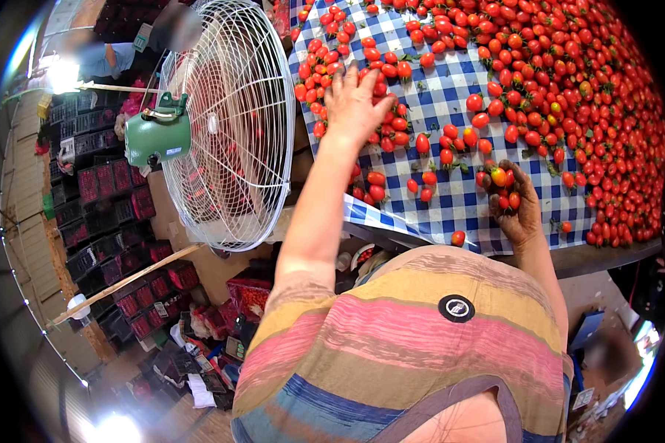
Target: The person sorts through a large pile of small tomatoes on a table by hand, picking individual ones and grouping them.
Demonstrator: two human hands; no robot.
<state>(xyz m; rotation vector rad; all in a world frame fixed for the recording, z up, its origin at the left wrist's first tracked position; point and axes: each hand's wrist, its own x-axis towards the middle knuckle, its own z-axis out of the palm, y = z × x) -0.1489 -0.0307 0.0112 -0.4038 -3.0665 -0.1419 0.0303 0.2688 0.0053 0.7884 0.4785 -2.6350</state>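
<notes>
"Many tomatoes (pixel 613 140) crowd the right side of the table (pixel 569 261). Why is the middle of the checked cloth (pixel 451 81) sparser?"

"Probably for elbow room: single fruits show up well against the blue and white, and both hands fit there."

"What is the left hand (pixel 353 111) doing?"

"It lies palm down with fingers spread wide over a loose cluster (pixel 315 60) beside the left edge. A broad hand likely covers more small fruit at once. Whether it grips any underneath, I cannot tell."

"And the right hand (pixel 526 214)?"

"Curled near the front edge, holding a few tomatoes, one of them orange-yellow. I'd say the cupped fingers keep such round things from rolling off."

"Why the fan (pixel 157 140) just past the left edge?"

"Its cage faces the table, so perhaps it is placed to send air across it. I can't tell whether it is running."
</notes>
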